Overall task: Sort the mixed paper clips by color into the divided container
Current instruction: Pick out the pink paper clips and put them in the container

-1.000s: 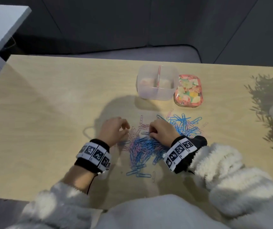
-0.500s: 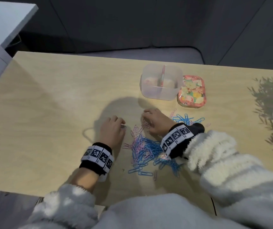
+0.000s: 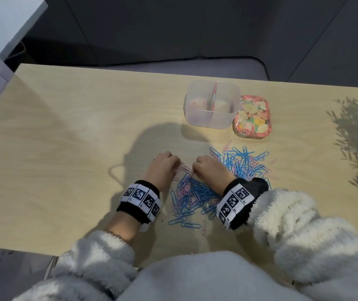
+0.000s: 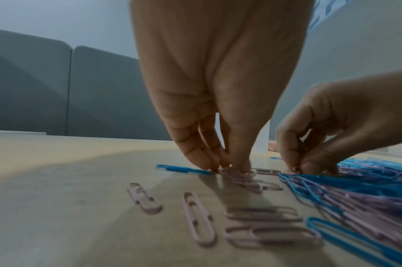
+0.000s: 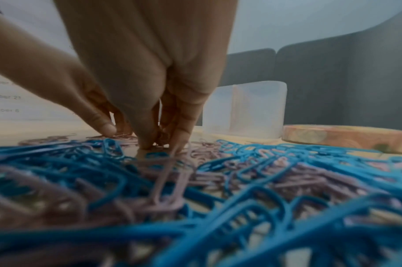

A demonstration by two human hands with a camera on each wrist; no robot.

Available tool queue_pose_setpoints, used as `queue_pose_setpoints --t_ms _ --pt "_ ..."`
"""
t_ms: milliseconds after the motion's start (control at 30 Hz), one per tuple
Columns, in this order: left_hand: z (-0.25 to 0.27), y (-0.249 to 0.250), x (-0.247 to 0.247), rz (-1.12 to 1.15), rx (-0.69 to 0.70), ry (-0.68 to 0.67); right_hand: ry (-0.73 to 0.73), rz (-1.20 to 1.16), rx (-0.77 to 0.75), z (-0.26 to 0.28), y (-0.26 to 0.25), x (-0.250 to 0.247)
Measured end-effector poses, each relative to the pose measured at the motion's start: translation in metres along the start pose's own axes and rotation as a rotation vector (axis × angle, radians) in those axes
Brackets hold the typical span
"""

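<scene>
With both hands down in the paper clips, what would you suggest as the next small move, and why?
Probably lift the left hand and carry its pinched pink clips to one side of the container. Its fingertips already gather a small pink bunch beside the mixed pile, and both halves of the container look empty of clips, so sorting has hardly begun.

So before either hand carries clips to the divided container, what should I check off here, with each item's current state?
1. Divided container upright, top open: ok.
2. Floral lid off, beside it: ok.
3. Left hand grip on pink clips only: cannot tell; a blue clip lies at its fingertips.
4. Right hand grip closed on a clip: cannot tell.
5. Compartments' contents: cannot tell.
6. Table between the clip pile and container free of obstacles: ok.
</scene>
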State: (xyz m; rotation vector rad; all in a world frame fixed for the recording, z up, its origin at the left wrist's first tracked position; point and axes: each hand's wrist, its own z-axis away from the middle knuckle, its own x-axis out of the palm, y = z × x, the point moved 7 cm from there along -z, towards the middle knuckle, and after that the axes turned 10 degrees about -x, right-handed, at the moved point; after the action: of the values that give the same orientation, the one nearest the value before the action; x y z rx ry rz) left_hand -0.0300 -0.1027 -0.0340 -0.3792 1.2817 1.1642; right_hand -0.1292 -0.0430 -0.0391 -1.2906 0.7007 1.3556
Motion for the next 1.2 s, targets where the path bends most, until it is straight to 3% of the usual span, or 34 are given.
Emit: queue_pose_setpoints --t_ms 100,167,267,400,467,633,733,867,1000,1100,1200 --pt "-0.001 0.004 0.003 -0.01 0.014 -0.018 -0.016 -0.039 0.027 -0.002 0.002 0.0" --pt "-0.001 0.005 0.003 -0.007 0.017 -0.008 0.061 -0.259 0.109 -0.003 0.011 -0.017" --pt "-0.003 0.007 0.0 0.013 -0.006 0.002 0.304 -0.547 0.217 -0.006 0.033 -0.065" --pt "-0.007 0.015 0.0 0.052 -0.016 -0.005 0.65 -0.666 0.326 -0.026 0.078 -0.134" --pt "-0.009 0.018 0.001 0.074 -0.011 0.008 0.753 -0.69 0.398 -0.037 0.097 -0.151" --pt "-0.015 0.023 -0.002 0.087 -0.015 -0.024 0.616 -0.663 0.447 -0.062 0.111 -0.145" --pt "-0.019 0.029 -0.017 0.168 -0.021 -0.031 0.665 -0.644 0.442 -0.054 0.111 -0.143" --pt "-0.037 0.045 -0.071 0.358 0.045 0.151 0.802 -0.604 0.395 -0.012 0.092 -0.135" --pt "-0.063 0.069 -0.121 0.456 0.096 0.347 0.744 -0.661 0.423 0.026 0.072 -0.096" --pt "-0.087 0.078 -0.125 0.447 0.048 0.327 0.651 -0.683 0.398 0.036 0.064 -0.067" --pt "-0.103 0.082 -0.106 0.299 0.053 0.214 0.582 -0.675 0.388 0.038 0.057 -0.055"
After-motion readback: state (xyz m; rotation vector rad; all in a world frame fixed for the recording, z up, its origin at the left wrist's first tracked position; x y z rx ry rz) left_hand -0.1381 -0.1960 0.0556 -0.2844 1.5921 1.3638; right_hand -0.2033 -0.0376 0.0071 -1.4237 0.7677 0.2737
